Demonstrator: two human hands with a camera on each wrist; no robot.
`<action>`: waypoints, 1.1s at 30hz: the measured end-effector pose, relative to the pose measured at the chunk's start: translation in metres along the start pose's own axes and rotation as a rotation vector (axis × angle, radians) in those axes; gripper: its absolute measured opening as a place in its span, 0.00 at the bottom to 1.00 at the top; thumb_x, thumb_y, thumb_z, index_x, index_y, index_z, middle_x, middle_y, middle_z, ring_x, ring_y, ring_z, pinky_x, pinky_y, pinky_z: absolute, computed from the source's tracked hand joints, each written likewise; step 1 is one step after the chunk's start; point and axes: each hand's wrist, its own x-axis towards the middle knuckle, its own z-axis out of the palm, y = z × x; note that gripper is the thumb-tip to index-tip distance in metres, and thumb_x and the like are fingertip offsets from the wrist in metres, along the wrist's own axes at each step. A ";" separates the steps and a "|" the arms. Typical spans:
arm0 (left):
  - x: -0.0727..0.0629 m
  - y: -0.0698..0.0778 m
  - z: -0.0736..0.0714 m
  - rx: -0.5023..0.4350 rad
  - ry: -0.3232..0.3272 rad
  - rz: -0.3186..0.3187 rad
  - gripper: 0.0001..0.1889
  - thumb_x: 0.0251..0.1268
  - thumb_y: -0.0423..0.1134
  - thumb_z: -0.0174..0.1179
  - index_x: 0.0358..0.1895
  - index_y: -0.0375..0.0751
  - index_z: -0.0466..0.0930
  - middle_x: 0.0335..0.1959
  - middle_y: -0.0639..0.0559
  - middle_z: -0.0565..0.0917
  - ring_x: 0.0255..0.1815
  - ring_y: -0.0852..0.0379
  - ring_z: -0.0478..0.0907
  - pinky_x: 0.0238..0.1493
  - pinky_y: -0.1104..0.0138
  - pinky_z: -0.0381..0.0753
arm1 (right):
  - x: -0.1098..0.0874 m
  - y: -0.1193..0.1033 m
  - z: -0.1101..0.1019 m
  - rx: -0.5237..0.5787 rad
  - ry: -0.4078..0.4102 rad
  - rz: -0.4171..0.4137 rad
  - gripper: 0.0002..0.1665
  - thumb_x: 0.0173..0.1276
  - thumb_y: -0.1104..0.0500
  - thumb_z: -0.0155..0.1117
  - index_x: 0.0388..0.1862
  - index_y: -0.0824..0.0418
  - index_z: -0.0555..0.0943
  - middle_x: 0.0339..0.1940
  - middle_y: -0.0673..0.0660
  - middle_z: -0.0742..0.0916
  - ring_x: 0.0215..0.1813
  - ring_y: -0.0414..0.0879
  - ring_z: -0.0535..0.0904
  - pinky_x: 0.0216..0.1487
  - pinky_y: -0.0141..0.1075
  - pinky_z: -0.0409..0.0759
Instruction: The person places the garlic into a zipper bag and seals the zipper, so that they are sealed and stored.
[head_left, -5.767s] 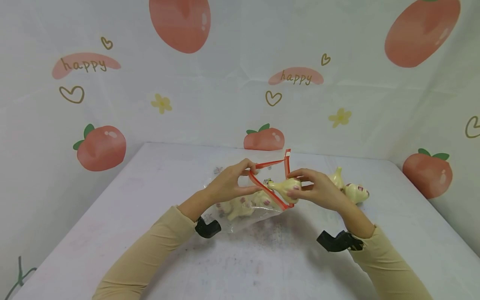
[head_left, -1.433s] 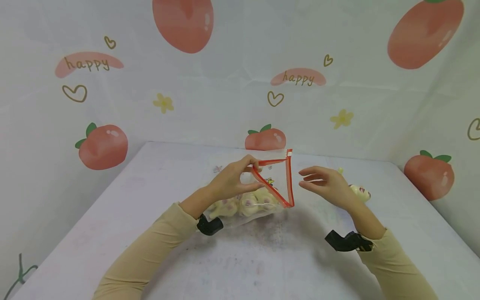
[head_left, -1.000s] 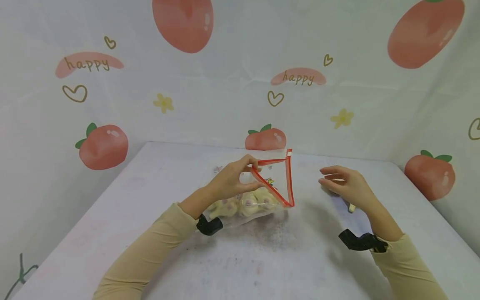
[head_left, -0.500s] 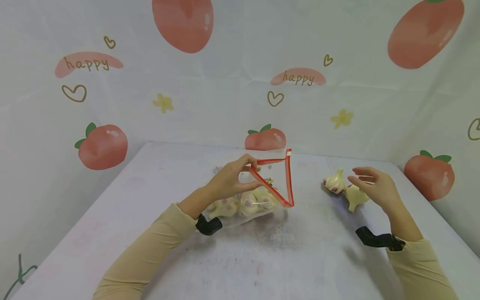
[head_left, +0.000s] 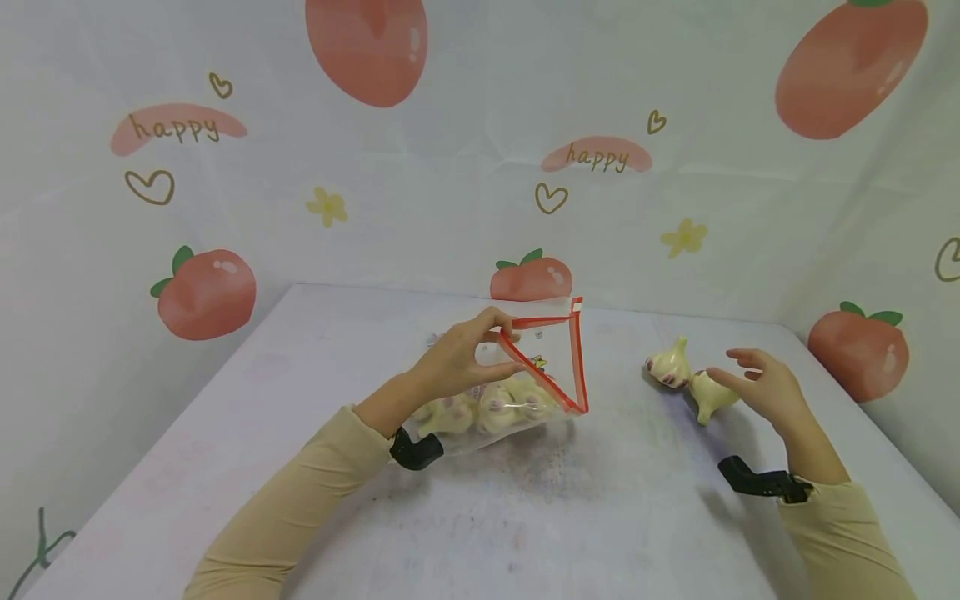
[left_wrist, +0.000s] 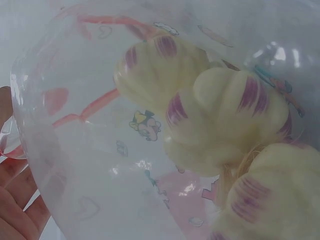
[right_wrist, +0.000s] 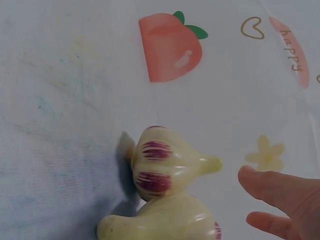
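With my left hand (head_left: 457,358) I grip the red-rimmed mouth of a clear zip bag (head_left: 577,358), which gapes toward the right. Several garlic bulbs (head_left: 498,407) lie inside the bag; in the left wrist view, purple-streaked bulbs (left_wrist: 225,120) show through the plastic. My right hand (head_left: 768,390) hovers at the right, fingers apart, holding nothing. Just left of it, one garlic bulb (head_left: 711,396) lies with its stem toward me. Another garlic bulb (head_left: 670,364) touches it, stem pointing away. In the right wrist view my thumb (right_wrist: 270,187) is clear of both bulbs.
The white table (head_left: 480,533) has faint stains near the bag. Behind it hangs a white cloth (head_left: 450,183) printed with red fruit, hearts and yellow flowers. A thin green cord (head_left: 41,546) shows at the lower left.
A garlic bulb my right hand held at the bag's mouth is out of that hand; the bag's bulbs have shifted. My right hand has moved rightward past the two loose bulbs. My left hand barely moved.
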 end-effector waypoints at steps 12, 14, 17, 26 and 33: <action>0.000 -0.002 0.001 0.013 0.004 0.017 0.20 0.53 0.33 0.67 0.43 0.38 0.64 0.39 0.47 0.75 0.48 0.50 0.83 0.56 0.65 0.79 | 0.003 0.012 0.002 -0.008 -0.160 0.081 0.47 0.68 0.40 0.50 0.67 0.77 0.53 0.64 0.84 0.59 0.63 0.77 0.57 0.56 0.67 0.66; 0.000 -0.003 0.001 0.013 0.002 0.015 0.20 0.53 0.33 0.67 0.43 0.38 0.64 0.40 0.47 0.75 0.48 0.49 0.83 0.56 0.64 0.79 | 0.004 0.014 0.003 -0.007 -0.176 0.094 0.47 0.68 0.39 0.50 0.67 0.77 0.52 0.63 0.84 0.59 0.63 0.78 0.57 0.57 0.67 0.66; 0.000 -0.002 0.001 0.007 0.000 0.012 0.20 0.53 0.34 0.67 0.43 0.38 0.64 0.40 0.47 0.76 0.48 0.48 0.83 0.57 0.63 0.79 | 0.006 0.017 0.005 -0.009 -0.199 0.109 0.48 0.68 0.39 0.49 0.67 0.77 0.52 0.63 0.84 0.59 0.62 0.77 0.57 0.57 0.67 0.67; 0.000 -0.002 0.001 0.008 -0.001 0.011 0.20 0.53 0.34 0.67 0.43 0.38 0.64 0.39 0.47 0.76 0.49 0.47 0.83 0.57 0.62 0.79 | 0.010 0.021 0.010 0.001 -0.223 0.133 0.50 0.67 0.37 0.50 0.67 0.77 0.51 0.63 0.84 0.59 0.62 0.76 0.58 0.57 0.66 0.67; -0.001 -0.002 0.002 0.005 -0.005 0.008 0.20 0.54 0.34 0.67 0.43 0.38 0.64 0.40 0.47 0.75 0.49 0.49 0.83 0.57 0.62 0.79 | 0.011 0.023 0.015 0.031 -0.225 0.170 0.52 0.66 0.37 0.51 0.68 0.77 0.49 0.64 0.85 0.56 0.64 0.77 0.56 0.60 0.66 0.65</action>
